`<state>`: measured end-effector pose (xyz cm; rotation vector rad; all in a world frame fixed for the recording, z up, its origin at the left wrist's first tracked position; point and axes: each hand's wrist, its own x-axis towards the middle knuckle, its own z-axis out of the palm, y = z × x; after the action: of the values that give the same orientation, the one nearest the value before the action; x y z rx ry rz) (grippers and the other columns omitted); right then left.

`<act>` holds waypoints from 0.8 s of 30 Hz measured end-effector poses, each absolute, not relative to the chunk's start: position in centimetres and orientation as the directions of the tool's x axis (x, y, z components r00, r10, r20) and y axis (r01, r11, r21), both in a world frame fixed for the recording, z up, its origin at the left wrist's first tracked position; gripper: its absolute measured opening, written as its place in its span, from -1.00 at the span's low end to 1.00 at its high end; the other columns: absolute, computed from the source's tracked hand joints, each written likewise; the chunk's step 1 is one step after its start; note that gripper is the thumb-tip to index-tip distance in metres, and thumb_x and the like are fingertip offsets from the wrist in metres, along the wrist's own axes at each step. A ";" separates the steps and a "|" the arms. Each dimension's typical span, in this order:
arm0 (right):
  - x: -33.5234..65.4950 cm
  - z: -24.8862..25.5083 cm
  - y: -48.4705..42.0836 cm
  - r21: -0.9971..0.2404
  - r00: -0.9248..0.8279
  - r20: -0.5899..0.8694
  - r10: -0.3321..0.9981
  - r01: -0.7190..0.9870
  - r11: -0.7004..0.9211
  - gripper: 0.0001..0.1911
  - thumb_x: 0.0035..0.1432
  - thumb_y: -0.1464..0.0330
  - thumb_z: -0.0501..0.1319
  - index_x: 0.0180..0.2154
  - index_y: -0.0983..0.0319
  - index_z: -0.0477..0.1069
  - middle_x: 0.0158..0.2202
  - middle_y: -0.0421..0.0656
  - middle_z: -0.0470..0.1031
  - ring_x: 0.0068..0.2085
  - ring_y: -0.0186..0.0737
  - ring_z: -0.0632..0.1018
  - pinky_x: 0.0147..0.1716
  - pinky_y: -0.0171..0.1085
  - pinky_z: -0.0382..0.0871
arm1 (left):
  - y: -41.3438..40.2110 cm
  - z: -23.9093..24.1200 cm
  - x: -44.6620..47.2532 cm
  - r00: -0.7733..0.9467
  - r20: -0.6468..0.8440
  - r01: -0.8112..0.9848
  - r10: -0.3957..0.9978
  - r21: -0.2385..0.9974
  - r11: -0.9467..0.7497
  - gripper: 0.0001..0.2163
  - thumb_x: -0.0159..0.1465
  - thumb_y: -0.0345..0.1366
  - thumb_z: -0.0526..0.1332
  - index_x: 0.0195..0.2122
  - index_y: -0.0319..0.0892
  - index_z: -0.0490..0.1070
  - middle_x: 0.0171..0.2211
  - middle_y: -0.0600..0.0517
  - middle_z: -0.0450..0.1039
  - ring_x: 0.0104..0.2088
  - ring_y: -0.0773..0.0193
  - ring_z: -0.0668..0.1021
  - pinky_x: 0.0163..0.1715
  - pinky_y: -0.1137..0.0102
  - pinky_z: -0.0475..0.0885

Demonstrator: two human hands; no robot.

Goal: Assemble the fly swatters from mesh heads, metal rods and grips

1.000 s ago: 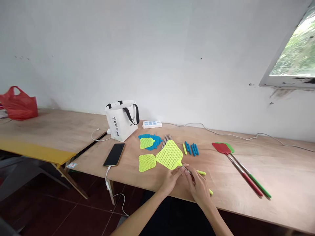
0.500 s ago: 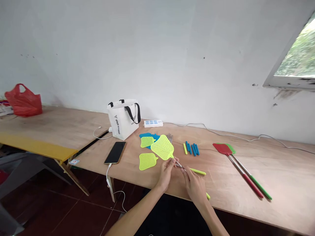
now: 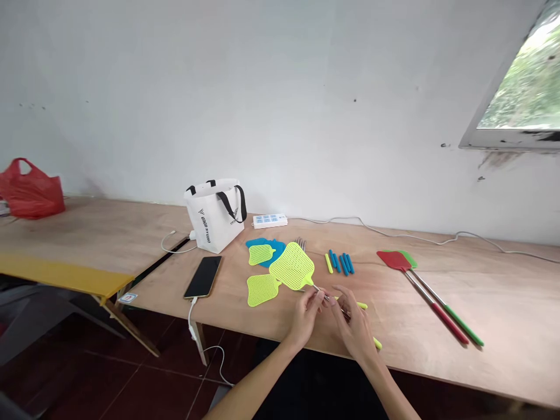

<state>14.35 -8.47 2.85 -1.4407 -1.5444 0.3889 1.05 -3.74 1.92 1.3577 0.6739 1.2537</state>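
Note:
Between the thumb and fingers of my left hand [image 3: 305, 319] is the metal rod of a yellow-green fly swatter [image 3: 291, 266], just below its perforated head. My right hand [image 3: 354, 328] pinches the same rod lower down, its index finger raised. A yellow-green grip end [image 3: 377, 343] sticks out past my right wrist. Behind that hand, another yellow-green grip [image 3: 362, 305] lies partly hidden on the table. Two loose yellow-green swatter heads, one farther back [image 3: 259, 254] and one nearer [image 3: 261, 290], lie left of the held one, beside blue swatter heads [image 3: 276, 255].
Several blue grips [image 3: 345, 266] and a short yellow-green grip [image 3: 328, 263] lie behind my hands, near metal prongs [image 3: 300, 242]. Red [image 3: 395, 260] and green [image 3: 464, 328] swatters rest at right. A phone [image 3: 203, 277], white bag [image 3: 214, 217] and power strip [image 3: 270, 220] stand left and back.
Both hands have shifted slightly right and down with the swatter. My right index finger has lifted, and the right hand has slid lower along the rod. The camera view has turned a little right.

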 end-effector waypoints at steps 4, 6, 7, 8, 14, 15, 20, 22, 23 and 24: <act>14.5 2.6 -8.3 -0.765 0.147 0.428 0.892 0.584 0.271 -0.55 0.39 -0.01 0.01 0.09 0.14 0.33 -0.33 -0.19 0.59 -0.36 -0.21 0.59 -0.32 -0.29 0.46 | -3.7 1.9 1.2 0.260 0.265 -0.287 0.929 0.939 -0.188 -0.60 0.32 0.07 0.24 -0.21 -0.23 0.55 -0.36 -0.02 0.50 -0.40 0.30 0.45 -0.40 0.45 0.31; 15.0 2.4 -8.0 -0.744 0.102 0.422 0.901 0.607 0.280 -0.54 0.40 -0.01 -0.01 0.11 0.11 0.34 -0.24 -0.16 0.61 -0.25 -0.16 0.63 -0.24 -0.25 0.49 | -3.5 1.8 1.2 0.218 0.251 -0.302 0.943 0.936 -0.180 -0.59 0.30 0.09 0.26 -0.22 -0.23 0.56 -0.37 -0.01 0.48 -0.42 0.32 0.44 -0.42 0.45 0.31; 15.5 2.3 -7.9 -0.723 0.081 0.416 0.906 0.634 0.275 -0.55 0.39 -0.01 -0.02 0.10 0.09 0.36 -0.19 -0.15 0.62 -0.20 -0.14 0.64 -0.21 -0.24 0.50 | -3.3 1.8 1.1 0.187 0.242 -0.313 0.952 0.933 -0.175 -0.58 0.29 0.09 0.27 -0.22 -0.22 0.56 -0.39 0.00 0.47 -0.43 0.32 0.44 -0.43 0.46 0.31; 16.1 2.2 -7.7 -0.695 0.063 0.409 0.911 0.668 0.265 -0.56 0.39 -0.01 -0.02 0.07 0.07 0.39 -0.16 -0.14 0.62 -0.17 -0.13 0.64 -0.20 -0.23 0.50 | -3.0 1.8 1.0 0.146 0.230 -0.326 0.962 0.929 -0.173 -0.58 0.28 0.10 0.27 -0.22 -0.22 0.56 -0.42 0.01 0.46 -0.45 0.33 0.43 -0.45 0.46 0.31; 19.7 1.4 -6.5 -0.562 -0.037 0.365 0.930 0.788 0.252 -0.66 0.32 0.05 0.08 -0.13 0.05 0.52 -0.19 -0.14 0.62 -0.15 -0.08 0.61 -0.15 -0.17 0.47 | -0.7 1.9 -0.3 0.010 0.179 -0.357 0.984 0.920 -0.164 -0.52 0.21 0.15 0.31 -0.18 -0.23 0.56 -0.35 -0.04 0.51 -0.54 0.37 0.43 -0.53 0.46 0.33; 20.1 1.3 -6.4 -0.552 -0.051 0.360 0.931 0.793 0.258 -0.68 0.31 0.08 0.09 -0.18 0.07 0.53 -0.21 -0.13 0.61 -0.17 -0.08 0.60 -0.15 -0.15 0.46 | -0.4 2.1 -0.9 0.057 0.185 -0.332 0.981 0.930 -0.156 -0.52 0.22 0.15 0.30 -0.17 -0.23 0.56 -0.34 -0.05 0.53 -0.54 0.36 0.45 -0.53 0.46 0.35; 21.6 1.7 -6.1 -0.552 -0.101 0.347 0.932 0.782 0.290 -0.69 0.29 0.16 0.09 -0.21 0.12 0.57 -0.24 -0.09 0.60 -0.17 -0.03 0.55 -0.15 -0.12 0.43 | -0.4 5.5 -5.4 0.573 0.090 0.078 0.815 0.983 -0.164 -0.60 0.29 0.09 0.25 -0.27 -0.18 0.64 -0.25 -0.11 0.62 -0.52 0.31 0.54 -0.56 0.45 0.36; 22.0 2.2 -6.3 -0.547 -0.145 0.305 0.941 0.782 0.298 -0.67 0.30 0.16 0.08 -0.20 0.11 0.59 -0.28 -0.09 0.60 -0.21 -0.03 0.54 -0.20 -0.13 0.43 | -1.1 7.7 -7.3 0.724 0.039 0.139 0.688 0.970 -0.201 -0.64 0.27 0.07 0.28 -0.29 -0.14 0.66 -0.32 -0.10 0.63 -0.52 0.26 0.56 -0.52 0.42 0.41; 22.2 2.5 -6.4 -0.547 -0.172 0.274 0.946 0.782 0.300 -0.66 0.31 0.15 0.07 -0.19 0.09 0.59 -0.30 -0.10 0.59 -0.22 -0.04 0.54 -0.21 -0.13 0.42 | -1.3 8.7 -8.1 0.780 0.032 0.122 0.624 0.971 -0.204 -0.66 0.26 0.05 0.30 -0.26 -0.12 0.67 -0.31 -0.10 0.64 -0.49 0.23 0.59 -0.46 0.39 0.45; 22.3 2.7 -6.5 -0.550 -0.197 0.242 0.950 0.779 0.302 -0.65 0.32 0.15 0.06 -0.17 0.08 0.60 -0.31 -0.11 0.59 -0.23 -0.04 0.54 -0.21 -0.14 0.42 | -1.4 9.5 -8.8 0.787 0.053 0.087 0.615 0.977 -0.196 -0.65 0.28 0.05 0.28 -0.25 -0.13 0.67 -0.33 -0.11 0.63 -0.47 0.21 0.59 -0.42 0.37 0.47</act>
<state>22.27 -6.53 2.69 -1.5318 -2.0358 0.4165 -8.77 -1.43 9.51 1.7240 0.5529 0.5226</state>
